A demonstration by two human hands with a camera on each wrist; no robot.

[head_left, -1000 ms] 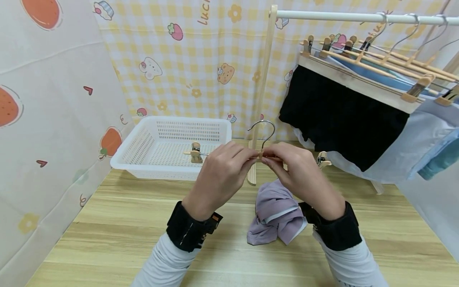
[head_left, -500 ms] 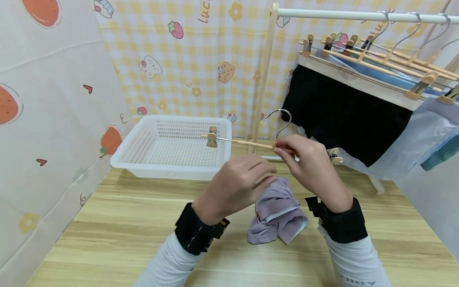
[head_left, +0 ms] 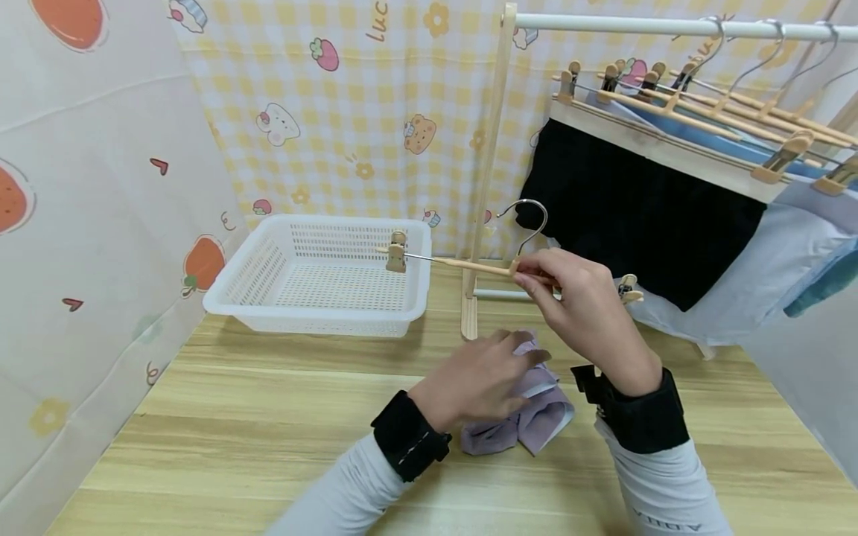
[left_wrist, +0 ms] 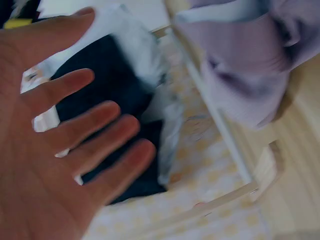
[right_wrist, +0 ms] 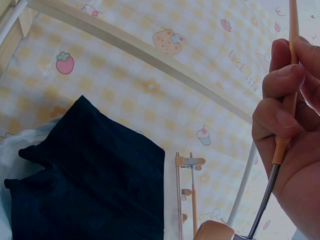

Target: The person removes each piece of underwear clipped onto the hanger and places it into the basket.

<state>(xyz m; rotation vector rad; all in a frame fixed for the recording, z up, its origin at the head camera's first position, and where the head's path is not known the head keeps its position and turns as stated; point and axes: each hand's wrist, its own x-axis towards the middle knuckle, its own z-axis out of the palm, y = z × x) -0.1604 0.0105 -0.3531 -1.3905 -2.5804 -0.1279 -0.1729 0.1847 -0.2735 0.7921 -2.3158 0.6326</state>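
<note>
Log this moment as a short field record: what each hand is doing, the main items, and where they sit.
right hand: right hand grips the bar of a wooden clip hanger, held level above the table
left hand: left hand fingers spread, reaching down onto the lilac garment; no grip visible
lilac garment: crumpled on the wooden table
basket: white basket at the table's back left
rack: clothes rack at right, carrying hangers with a black garment and pale blue ones
</note>
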